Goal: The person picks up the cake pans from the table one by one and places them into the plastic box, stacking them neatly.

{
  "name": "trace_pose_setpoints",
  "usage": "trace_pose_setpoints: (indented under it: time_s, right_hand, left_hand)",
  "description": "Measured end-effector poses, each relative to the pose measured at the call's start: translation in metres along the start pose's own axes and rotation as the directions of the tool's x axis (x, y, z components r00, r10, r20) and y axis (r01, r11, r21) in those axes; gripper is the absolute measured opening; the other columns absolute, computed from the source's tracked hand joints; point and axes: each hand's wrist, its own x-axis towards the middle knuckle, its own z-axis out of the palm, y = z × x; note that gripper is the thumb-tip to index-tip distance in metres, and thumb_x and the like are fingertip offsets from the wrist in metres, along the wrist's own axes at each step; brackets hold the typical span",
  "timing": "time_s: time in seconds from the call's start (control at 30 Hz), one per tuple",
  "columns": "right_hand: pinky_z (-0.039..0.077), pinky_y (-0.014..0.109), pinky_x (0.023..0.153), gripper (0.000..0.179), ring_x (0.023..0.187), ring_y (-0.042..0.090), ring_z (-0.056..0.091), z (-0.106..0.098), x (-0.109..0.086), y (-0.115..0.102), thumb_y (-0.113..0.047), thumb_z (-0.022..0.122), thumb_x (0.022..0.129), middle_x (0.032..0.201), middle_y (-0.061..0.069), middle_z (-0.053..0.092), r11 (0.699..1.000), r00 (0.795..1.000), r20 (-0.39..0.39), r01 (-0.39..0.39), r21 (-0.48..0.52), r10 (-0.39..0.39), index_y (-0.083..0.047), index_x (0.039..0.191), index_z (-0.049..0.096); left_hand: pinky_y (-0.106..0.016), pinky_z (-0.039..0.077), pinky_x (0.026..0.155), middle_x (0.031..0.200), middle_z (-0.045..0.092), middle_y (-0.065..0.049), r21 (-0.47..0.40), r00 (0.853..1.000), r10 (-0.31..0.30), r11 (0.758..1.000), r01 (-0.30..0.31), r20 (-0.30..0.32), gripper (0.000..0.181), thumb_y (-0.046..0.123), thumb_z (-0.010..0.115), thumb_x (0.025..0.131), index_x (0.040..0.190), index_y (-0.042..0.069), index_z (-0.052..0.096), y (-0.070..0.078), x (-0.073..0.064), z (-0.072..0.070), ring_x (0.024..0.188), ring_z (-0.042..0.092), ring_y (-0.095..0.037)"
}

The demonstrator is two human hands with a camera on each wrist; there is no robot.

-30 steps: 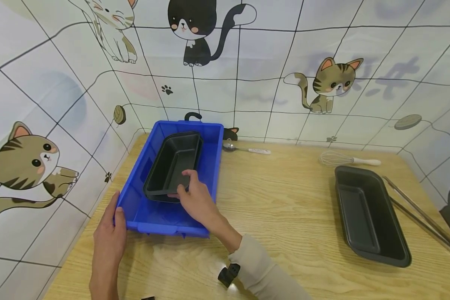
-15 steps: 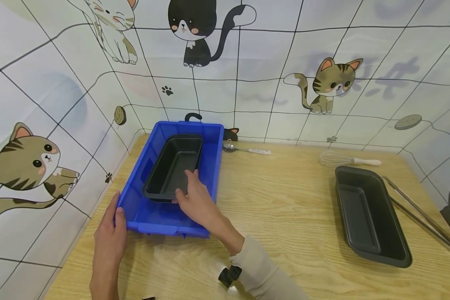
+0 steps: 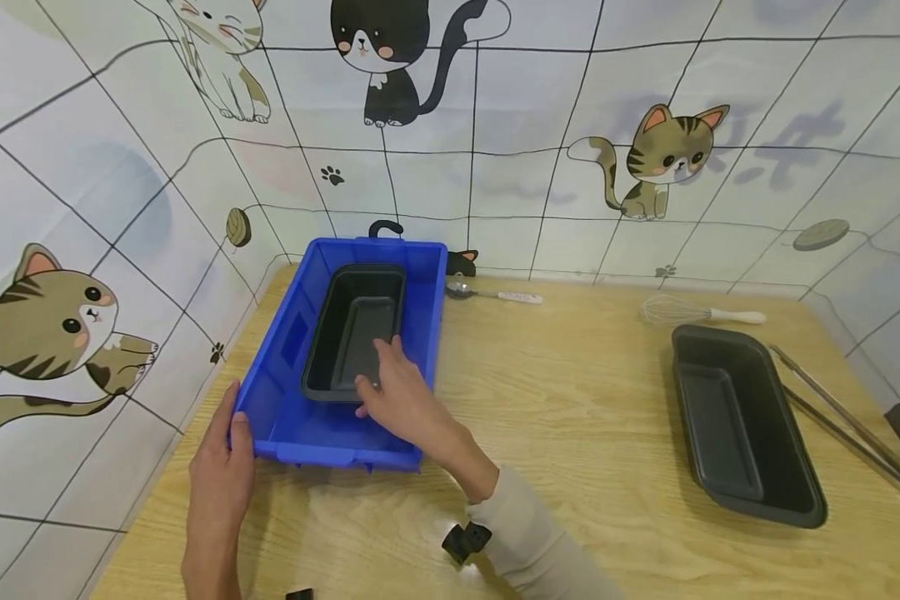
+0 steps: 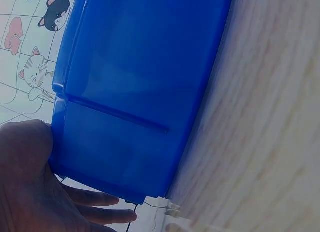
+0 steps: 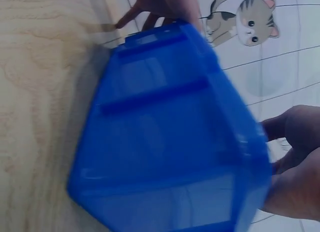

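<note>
Covering the lower part of the view, the surface (image 3: 555, 400) has a pale wood grain with some shine. Near its left edge lies the blue bin (image 3: 315, 456), which looks like moulded plastic with ribs on the outer wall; I judge it light, a little flexible, and best taken by the rim at two opposite sides. Toward the right edge stands the larger loaf pan (image 3: 727, 425), dark, smooth and rectangular with rounded corners. The smaller loaf pan (image 3: 356, 329) sits inside the bin, apart from its near wall. It seems to be thin coated metal: stiff, rather light, perhaps slippery on its sloped sides, not fragile. The rolled rim at its short ends should give the surest hold. Beside the larger pan, long metal tongs (image 3: 840, 407) point to the right edge. The left hand (image 3: 223, 458) rests on the bin's near left corner, its fingers straight along the outer wall. The right hand (image 3: 405, 404) covers the smaller pan's near right corner, thumb and forefinger spread; I cannot tell whether it pinches the rim. Along the far edge are a wire whisk (image 3: 735, 317) with pale handle and a shiny spoon (image 3: 487, 294).
</note>
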Motion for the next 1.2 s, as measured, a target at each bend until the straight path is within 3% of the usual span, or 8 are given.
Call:
trace_pose_setpoints:
  time_s: [0.1,0.23,0.5,0.73,0.9,1.0,1.1,1.2]
  right_hand:
    - [0.059,0.039,0.100,0.054,0.133,0.034,0.071,-0.015,-0.010,0.001,-0.021,0.052,0.116,0.097,0.011,0.085,0.997,0.997,0.026,0.067,-0.026,-0.067,0.002,0.165,0.043]
    - [0.048,0.027,0.067,0.044,0.096,0.024,0.081,-0.045,-0.030,0.020,-0.021,0.050,0.118,0.105,0.008,0.085,0.969,0.968,0.040,0.249,0.000,-0.248,-0.004,0.158,0.055]
    - [0.054,0.026,0.111,0.042,0.114,0.017,0.079,-0.122,-0.098,0.083,0.001,0.050,0.114,0.136,0.007,0.078,0.855,0.833,-0.196,0.489,-0.173,-0.517,-0.006,0.154,0.063]
    - [0.044,0.006,0.077,0.053,0.092,-0.009,0.068,-0.192,-0.197,0.126,0.008,0.057,0.108,0.112,-0.013,0.081,0.852,0.791,-0.408,0.252,-0.460,-0.455,-0.010,0.158,0.061]
    - [0.029,0.017,0.048,0.059,0.072,-0.021,0.047,-0.226,-0.257,0.165,-0.002,0.055,0.113,0.107,-0.032,0.072,0.874,0.784,-0.560,-0.046,-0.484,-0.269,-0.017,0.170,0.045]
    - [0.041,0.026,0.051,0.063,0.098,0.013,0.070,-0.245,-0.284,0.190,-0.012,0.048,0.118,0.143,0.003,0.073,0.849,0.784,-0.615,-0.265,-0.456,-0.085,-0.017,0.177,0.027]
    - [0.056,0.044,0.059,0.064,0.103,0.064,0.062,-0.259,-0.302,0.216,-0.013,0.043,0.119,0.165,0.044,0.036,0.833,0.766,-0.643,-0.358,-0.422,0.004,-0.008,0.177,0.017]
    - [0.058,0.058,0.062,0.065,0.103,0.084,0.049,-0.264,-0.313,0.240,-0.011,0.040,0.119,0.173,0.043,0.018,0.847,0.776,-0.630,-0.355,-0.395,0.032,-0.002,0.176,0.012]
  left_hand:
    - [-0.079,0.025,0.127,0.182,0.021,-0.018,-0.011,1.000,-0.005,1.000,0.005,0.007,0.059,0.040,0.024,0.120,0.178,0.031,0.020,0.001,0.000,0.001,0.162,0.025,-0.059]
    - [-0.078,0.025,0.127,0.182,0.021,-0.017,-0.014,1.000,0.007,1.000,-0.007,0.009,0.059,0.040,0.024,0.120,0.178,0.031,0.019,0.002,0.002,0.003,0.162,0.025,-0.058]
    - [-0.078,0.024,0.127,0.182,0.020,-0.017,0.003,1.000,0.010,1.000,-0.010,0.028,0.060,0.041,0.023,0.120,0.178,0.030,0.018,0.002,0.004,0.006,0.163,0.023,-0.058]
    - [-0.079,0.024,0.126,0.182,0.021,-0.019,0.029,0.999,-0.013,0.999,0.012,0.030,0.060,0.042,0.022,0.120,0.178,0.032,0.017,-0.002,0.002,0.004,0.162,0.024,-0.060]
    - [-0.080,0.024,0.126,0.182,0.020,-0.021,0.036,0.999,-0.021,0.999,0.020,0.024,0.060,0.041,0.022,0.120,0.178,0.030,0.017,-0.002,0.001,0.002,0.161,0.024,-0.061]
    - [-0.080,0.024,0.126,0.181,0.021,-0.021,0.035,1.000,-0.010,0.999,0.010,0.017,0.060,0.040,0.022,0.120,0.178,0.029,0.018,-0.001,0.001,0.001,0.161,0.024,-0.061]
    - [-0.080,0.024,0.126,0.181,0.021,-0.022,0.034,1.000,-0.005,0.999,0.005,0.012,0.060,0.039,0.022,0.120,0.178,0.029,0.018,-0.002,0.002,0.000,0.161,0.024,-0.062]
    - [-0.080,0.025,0.126,0.181,0.021,-0.021,0.032,1.000,-0.007,0.999,0.007,0.013,0.060,0.039,0.022,0.120,0.178,0.030,0.018,-0.001,0.003,0.000,0.160,0.025,-0.062]
